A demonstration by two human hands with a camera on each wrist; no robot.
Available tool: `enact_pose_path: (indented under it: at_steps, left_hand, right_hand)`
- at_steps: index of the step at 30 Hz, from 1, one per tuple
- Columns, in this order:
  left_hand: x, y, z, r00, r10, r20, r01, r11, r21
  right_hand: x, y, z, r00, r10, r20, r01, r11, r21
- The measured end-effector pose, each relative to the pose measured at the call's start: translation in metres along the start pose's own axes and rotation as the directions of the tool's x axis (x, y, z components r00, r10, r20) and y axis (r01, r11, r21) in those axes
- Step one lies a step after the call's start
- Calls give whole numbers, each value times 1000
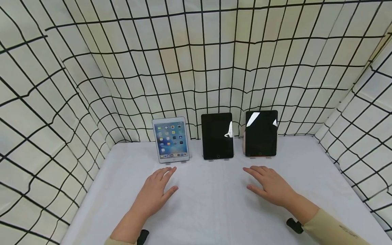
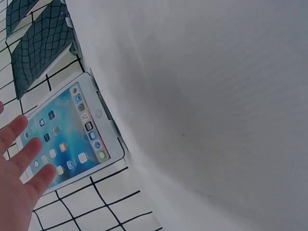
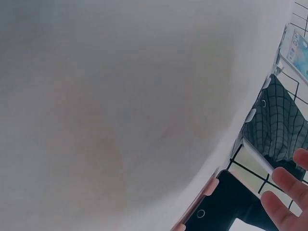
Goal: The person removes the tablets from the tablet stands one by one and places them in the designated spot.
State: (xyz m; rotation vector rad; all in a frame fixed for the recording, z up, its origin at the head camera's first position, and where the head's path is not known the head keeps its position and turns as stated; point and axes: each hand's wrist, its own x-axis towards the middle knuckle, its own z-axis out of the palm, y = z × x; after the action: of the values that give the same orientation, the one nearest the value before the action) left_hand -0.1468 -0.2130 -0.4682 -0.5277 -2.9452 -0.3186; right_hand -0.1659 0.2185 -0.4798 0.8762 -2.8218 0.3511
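Observation:
Three tablets stand in a row at the back of the white table. The left one is a white tablet (image 1: 171, 139) with its screen lit and app icons showing. A black-screened tablet (image 1: 217, 136) is in the middle, and another dark tablet (image 1: 261, 133) with a pinkish stand is on the right. My left hand (image 1: 156, 192) is held over the table in front of the white tablet, fingers extended, holding nothing. In front of the right tablet, my right hand (image 1: 271, 185) hovers with relaxed, spread fingers and holds nothing. Both wrist views show the fingers apart from the tablets.
White cloth walls with a black grid (image 1: 214, 68) surround the table on the left, back and right. The white tabletop (image 1: 211, 197) lies under both hands. Small clear stand feet (image 1: 183, 161) stick out beneath the tablets. A black strap piece (image 1: 294, 225) is at the right wrist.

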Motion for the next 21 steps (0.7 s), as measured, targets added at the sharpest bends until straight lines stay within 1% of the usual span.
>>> enact_pose_path:
  at_steps: [3, 8, 13, 21]
  left_hand:
    - [2, -4, 0, 1000, -17, -10, 17, 999, -33]
    - [4, -9, -1, 998, -49, -28, 48, 997, -56]
    - [5, -10, -3, 998, -61, -21, 59, 993, -105]
    - [6, -19, -9, 992, -119, -38, 112, 981, -157]
  right_hand:
    - [5, -4, 0, 1000, 9, 8, -9, 1000, 12]
    - [13, -10, 1, 999, 25, 37, -26, 999, 22]
    - [15, -12, 2, 998, 50, 37, -51, 998, 32]
    - [31, -18, 10, 996, 75, 47, -79, 992, 96]
